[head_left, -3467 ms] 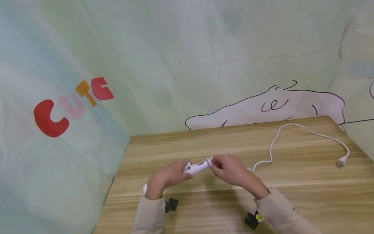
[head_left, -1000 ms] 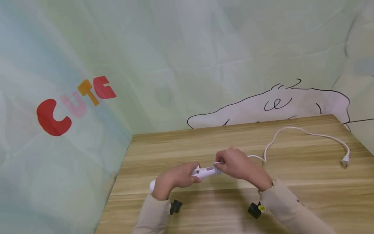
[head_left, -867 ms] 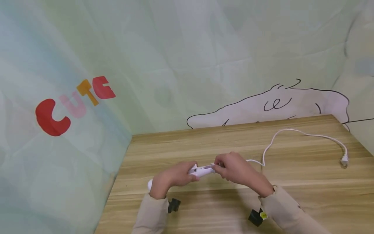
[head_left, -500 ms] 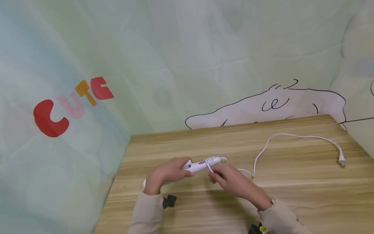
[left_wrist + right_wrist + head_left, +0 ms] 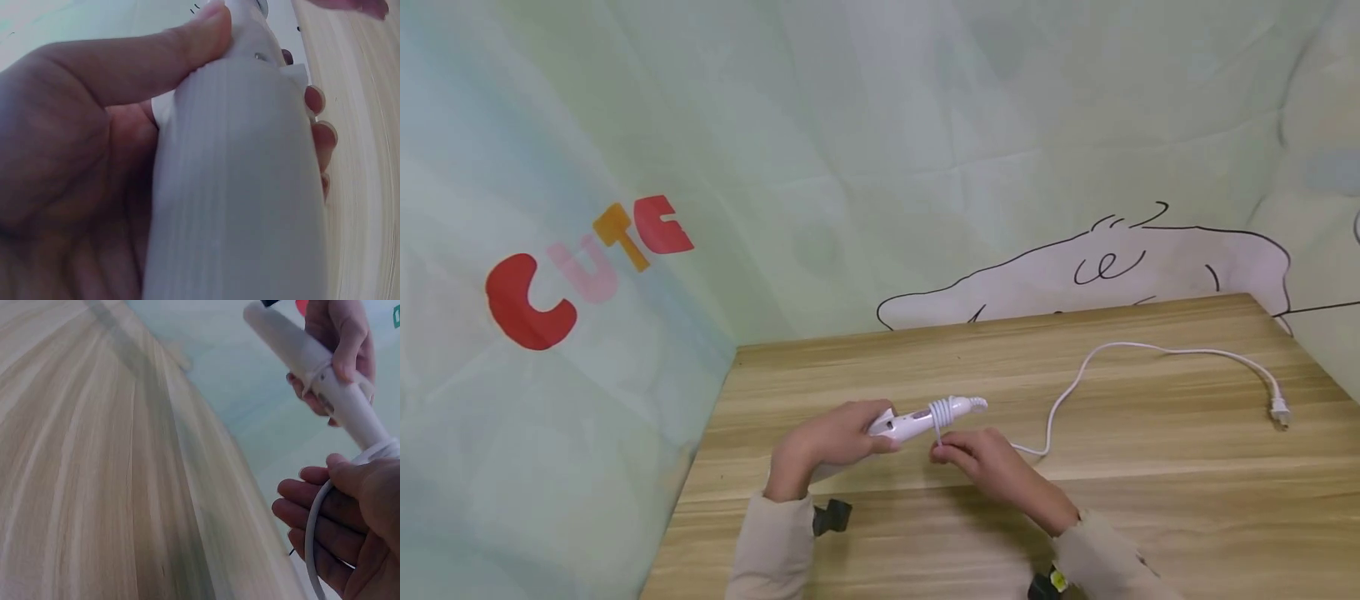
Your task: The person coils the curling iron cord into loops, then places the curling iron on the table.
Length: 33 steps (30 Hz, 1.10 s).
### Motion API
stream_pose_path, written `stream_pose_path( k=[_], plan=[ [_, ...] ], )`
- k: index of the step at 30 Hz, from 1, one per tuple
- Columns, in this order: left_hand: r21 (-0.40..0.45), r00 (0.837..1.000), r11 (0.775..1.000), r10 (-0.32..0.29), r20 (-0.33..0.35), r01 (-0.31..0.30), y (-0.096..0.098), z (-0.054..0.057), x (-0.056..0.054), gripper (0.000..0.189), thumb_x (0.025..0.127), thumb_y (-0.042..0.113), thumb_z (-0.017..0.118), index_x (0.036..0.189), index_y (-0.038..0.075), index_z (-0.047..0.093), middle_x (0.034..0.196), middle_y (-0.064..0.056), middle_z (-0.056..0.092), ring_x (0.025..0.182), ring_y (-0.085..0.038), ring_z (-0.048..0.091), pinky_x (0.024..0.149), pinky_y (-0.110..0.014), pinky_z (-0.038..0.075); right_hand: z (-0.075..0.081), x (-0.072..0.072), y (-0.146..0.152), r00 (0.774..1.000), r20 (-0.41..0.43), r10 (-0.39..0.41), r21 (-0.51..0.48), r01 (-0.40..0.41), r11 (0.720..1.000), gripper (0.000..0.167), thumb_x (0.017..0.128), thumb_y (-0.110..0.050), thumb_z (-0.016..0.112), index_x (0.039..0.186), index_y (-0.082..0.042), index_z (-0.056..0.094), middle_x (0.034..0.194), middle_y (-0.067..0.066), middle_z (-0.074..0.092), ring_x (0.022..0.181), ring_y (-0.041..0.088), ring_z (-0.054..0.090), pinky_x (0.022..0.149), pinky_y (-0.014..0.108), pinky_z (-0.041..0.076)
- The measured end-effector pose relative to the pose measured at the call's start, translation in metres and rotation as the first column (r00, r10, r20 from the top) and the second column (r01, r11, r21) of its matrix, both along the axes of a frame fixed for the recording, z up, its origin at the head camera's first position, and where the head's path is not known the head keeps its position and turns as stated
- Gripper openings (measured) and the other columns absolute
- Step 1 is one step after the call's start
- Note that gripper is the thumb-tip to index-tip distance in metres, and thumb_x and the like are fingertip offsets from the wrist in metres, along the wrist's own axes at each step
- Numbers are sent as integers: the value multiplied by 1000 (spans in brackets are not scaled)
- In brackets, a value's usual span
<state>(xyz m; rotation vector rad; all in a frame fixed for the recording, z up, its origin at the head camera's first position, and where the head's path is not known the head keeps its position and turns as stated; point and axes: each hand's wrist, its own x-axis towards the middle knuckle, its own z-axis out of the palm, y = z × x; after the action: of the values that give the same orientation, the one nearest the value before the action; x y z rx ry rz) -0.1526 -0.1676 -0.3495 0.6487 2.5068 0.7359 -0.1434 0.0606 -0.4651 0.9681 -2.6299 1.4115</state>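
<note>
White rod-shaped handheld appliance of smooth plastic (image 5: 906,427), held over the tabletop with its long axis slanting from near left to far right. The person's left hand (image 5: 835,440) grasps its middle, thumb on one side and fingers curled round the other, hiding much of the thick barrel. Toward the far-right end, a tight coil (image 5: 941,412) of thin white flexible cord (image 5: 1070,385) encircles the narrow handle, leaving the tip exposed. The governing relation is that between coil and right hand (image 5: 988,467): this hand, the nearer of the two to the coil, lies just below it on the person's side, so the handle is up and away from its fingertips. A short strand drops from the coil to these fingers; the right wrist view shows thumb and forefinger pinching the cord, which crosses the loosely curved remaining fingers. Beyond the right hand, the slack cord bends across the pale wood-grain tabletop (image 5: 1195,483) to a white two-pronged plug (image 5: 1280,411), well apart at the right. Nothing stands between right fingertips and coil; the left hand bounds the free handle on the other side.
</note>
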Motion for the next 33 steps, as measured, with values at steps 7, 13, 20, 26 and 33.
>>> stream_pose_path(
  k=[7, 13, 20, 26, 33],
  plan=[
    [53, 998, 996, -66, 0, 66, -1, 0, 3, 14, 91, 23, 64, 100, 13, 57, 87, 0, 58, 76, -13, 52, 69, -31, 43, -10, -14, 2, 1000, -21, -14, -118, 11, 993, 11, 88, -20, 67, 88, -13, 75, 85, -2, 72, 72, -2, 53, 65, 22, 47],
    [55, 993, 991, -121, -12, 122, -2, 4, 6, 17, 91, 25, 64, 102, 14, 59, 91, 2, 59, 80, -12, 52, 73, -29, 43, -8, -24, 15, 999, -35, -40, -87, 37, 996, 5, 84, -12, 71, 87, -8, 71, 86, 4, 72, 77, 1, 58, 70, 26, 51],
    [50, 993, 993, -112, 24, 111, 1, 9, 11, 17, 90, 23, 66, 103, 13, 59, 93, 2, 60, 83, -13, 52, 75, -30, 43, 9, -44, 32, 993, -67, 102, -2, -103, 995, 17, 76, 11, 61, 86, 2, 71, 79, 10, 71, 70, 4, 59, 63, 25, 50],
    [15, 993, 993, -119, 16, 119, 4, 12, 16, 16, 90, 22, 65, 103, 15, 59, 91, 4, 59, 81, -11, 52, 73, -28, 43, 27, -59, 33, 993, 82, 90, 117, -99, 988, 13, 89, -17, 66, 94, -10, 76, 88, 0, 74, 74, 5, 61, 67, 22, 49],
    [-54, 987, 986, -159, -21, 158, 11, 10, 19, 16, 89, 21, 67, 100, 14, 58, 87, 6, 58, 78, -9, 51, 72, -25, 42, 48, -61, 28, 995, 70, 72, 188, -84, 979, 18, 89, -33, 67, 85, -17, 75, 73, -1, 70, 60, 5, 59, 57, 22, 48]
  ],
)
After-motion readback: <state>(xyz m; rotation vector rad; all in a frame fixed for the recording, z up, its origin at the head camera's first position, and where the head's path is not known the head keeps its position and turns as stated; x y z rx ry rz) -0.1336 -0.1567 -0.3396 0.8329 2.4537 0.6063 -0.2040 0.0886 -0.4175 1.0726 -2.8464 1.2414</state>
